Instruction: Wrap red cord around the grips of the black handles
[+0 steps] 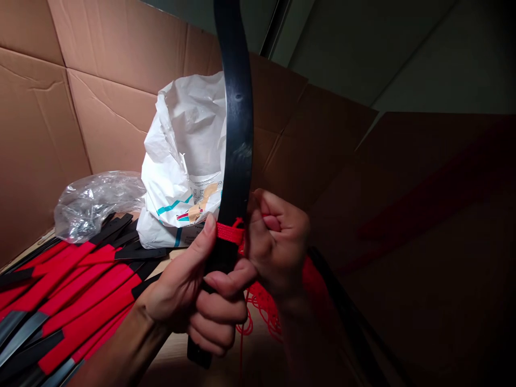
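- Black strip is held upright, gripped by the closed fingers of the left hand; its top is cut off by the upper frame edge.
- Red mesh sleeve on the strip appears pinched by the closed right hand; shadow limits the view.
- Sleeved strips are stacked just left of the left hand, before a white bag.
- Cardboard bounds the space behind.

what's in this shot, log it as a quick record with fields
left hand: gripping a black curved blade near its lower end
right hand: pinching the red braided wrap on that blade
loose: red cord below the hands
nearby: stack of red-wrapped black blades, clear plastic bag, white bag
backdrop: cardboard sheets
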Tool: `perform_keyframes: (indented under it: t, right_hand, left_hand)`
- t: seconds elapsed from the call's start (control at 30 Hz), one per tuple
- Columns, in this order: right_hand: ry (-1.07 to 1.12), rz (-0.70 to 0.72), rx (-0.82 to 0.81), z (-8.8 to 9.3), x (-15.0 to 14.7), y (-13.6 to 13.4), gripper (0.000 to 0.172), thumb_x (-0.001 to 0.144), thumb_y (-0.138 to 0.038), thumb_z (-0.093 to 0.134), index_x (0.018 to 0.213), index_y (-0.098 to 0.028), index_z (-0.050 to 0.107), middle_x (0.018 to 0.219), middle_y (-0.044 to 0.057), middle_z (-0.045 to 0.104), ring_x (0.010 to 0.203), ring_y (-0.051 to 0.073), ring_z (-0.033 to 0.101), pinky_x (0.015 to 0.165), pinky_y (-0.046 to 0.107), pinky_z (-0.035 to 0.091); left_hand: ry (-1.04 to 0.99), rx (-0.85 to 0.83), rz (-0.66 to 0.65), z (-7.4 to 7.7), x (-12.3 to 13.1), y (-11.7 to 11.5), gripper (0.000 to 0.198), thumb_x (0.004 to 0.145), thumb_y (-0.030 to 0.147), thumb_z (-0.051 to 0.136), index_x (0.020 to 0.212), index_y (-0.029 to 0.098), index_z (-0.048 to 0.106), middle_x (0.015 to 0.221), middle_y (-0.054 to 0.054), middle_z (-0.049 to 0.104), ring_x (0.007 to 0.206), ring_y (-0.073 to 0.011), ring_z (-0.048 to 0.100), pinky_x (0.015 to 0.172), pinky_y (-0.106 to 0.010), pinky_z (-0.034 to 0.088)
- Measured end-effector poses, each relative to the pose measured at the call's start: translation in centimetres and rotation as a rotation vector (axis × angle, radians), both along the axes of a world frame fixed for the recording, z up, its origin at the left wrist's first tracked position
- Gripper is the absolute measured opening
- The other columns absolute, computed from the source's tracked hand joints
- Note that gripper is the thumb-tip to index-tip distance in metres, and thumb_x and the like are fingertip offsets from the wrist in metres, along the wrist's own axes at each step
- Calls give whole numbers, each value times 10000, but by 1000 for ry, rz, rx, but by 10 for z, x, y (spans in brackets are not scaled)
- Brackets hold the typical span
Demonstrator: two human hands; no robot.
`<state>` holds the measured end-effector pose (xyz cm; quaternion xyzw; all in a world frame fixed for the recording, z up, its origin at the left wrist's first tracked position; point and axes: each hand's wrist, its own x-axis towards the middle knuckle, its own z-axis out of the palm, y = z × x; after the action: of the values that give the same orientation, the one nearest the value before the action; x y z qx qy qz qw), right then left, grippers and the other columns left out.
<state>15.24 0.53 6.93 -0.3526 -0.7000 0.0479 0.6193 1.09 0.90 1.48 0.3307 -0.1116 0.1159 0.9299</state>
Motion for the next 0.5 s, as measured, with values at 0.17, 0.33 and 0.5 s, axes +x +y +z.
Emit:
perform_keyframes:
  t: [0.17,0.33,0.5]
  right_hand:
    - [182,252,-322,-3,-7,0,354,1000,-327,655,673,-224,563,657,-20,614,591,120,598,547,229,544]
    - [241,433,-420,2,-11,-6,292,1002,-272,606,722,-227,676,828,54,831,944,263,835,945,448,676]
    - [373,385,-530,2,-14,-7,342,1011,-290,589,675,-226,614,738,31,819,742,221,826,720,345,685]
  left_hand:
    - [-15,11,-89,-11,7,7,711,918,924,409,671,260,355,532,127,145,370,-30,-23,324,-186,-21]
    - [62,256,121,-12,19,11,821,777,1060,366,579,263,364,443,110,190,295,-56,132,283,-217,109]
    - [309,419,590,-8,23,8,867,773,1074,291,562,243,425,412,41,355,313,-91,326,305,-236,220]
